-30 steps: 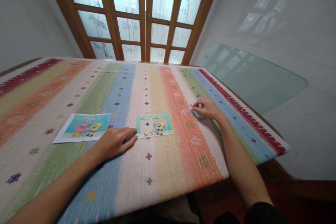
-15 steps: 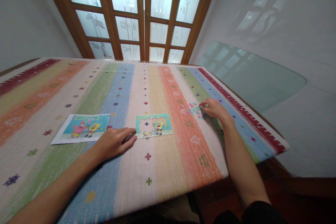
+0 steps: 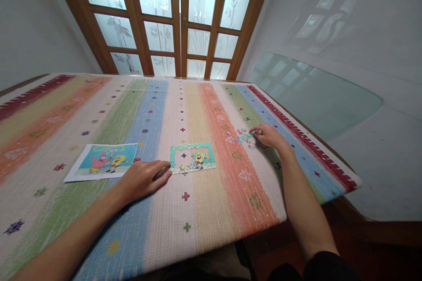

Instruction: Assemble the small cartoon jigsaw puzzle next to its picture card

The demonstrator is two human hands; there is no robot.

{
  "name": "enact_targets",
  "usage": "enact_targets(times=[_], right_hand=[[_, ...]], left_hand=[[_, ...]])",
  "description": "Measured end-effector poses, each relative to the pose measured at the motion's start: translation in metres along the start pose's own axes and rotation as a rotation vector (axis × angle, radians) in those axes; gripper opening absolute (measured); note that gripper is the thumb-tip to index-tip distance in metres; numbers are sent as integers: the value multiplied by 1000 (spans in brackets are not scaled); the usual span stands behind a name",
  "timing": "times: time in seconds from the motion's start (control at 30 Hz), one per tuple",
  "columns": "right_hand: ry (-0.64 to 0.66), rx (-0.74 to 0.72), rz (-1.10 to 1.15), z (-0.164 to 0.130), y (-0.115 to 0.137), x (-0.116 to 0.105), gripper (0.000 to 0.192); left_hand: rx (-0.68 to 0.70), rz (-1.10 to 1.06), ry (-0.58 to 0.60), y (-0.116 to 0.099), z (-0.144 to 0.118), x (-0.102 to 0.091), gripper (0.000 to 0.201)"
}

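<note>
The left hand (image 3: 142, 178) is laid flat on the striped desk (image 3: 204, 210), its grip loose and empty, with the fingertips touching the left edge of the part-built puzzle (image 3: 192, 157). The right hand (image 3: 268, 135) is set at the loose pieces (image 3: 242, 137) to the puzzle's right; whether its grip has closed on a piece cannot be told. A reference picture (image 3: 103, 161) lies to the left of the left hand.

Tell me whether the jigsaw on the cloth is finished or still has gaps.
Unfinished. The jigsaw has its border and lower right filled, but the striped cloth shows through its middle, and loose pieces lie by the right hand.
</note>
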State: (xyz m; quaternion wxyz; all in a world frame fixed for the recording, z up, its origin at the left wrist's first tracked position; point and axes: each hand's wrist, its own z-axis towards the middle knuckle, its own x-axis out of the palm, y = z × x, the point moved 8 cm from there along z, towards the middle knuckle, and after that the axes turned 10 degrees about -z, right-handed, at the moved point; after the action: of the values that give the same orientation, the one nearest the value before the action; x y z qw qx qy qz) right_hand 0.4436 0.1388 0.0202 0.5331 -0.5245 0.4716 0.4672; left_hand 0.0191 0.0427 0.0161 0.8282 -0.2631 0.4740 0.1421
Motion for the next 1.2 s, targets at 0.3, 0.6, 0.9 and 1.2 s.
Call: enact_targets(times=[0.3,0.6,0.9,1.2], right_hand=[[36,81,18,-3,-17,2,55],[74,135,61,-7,-33,4,32],[65,130,111,-7,-31,2,10],[48,125,56,-6,-30,5,16]], left_hand=[[-28,-21,7,3,0,1,31],[-42,-33,16,2,0,-1,32],[-53,-31,30,3,0,0,32],[-38,-21,10,0,1,-2,32]])
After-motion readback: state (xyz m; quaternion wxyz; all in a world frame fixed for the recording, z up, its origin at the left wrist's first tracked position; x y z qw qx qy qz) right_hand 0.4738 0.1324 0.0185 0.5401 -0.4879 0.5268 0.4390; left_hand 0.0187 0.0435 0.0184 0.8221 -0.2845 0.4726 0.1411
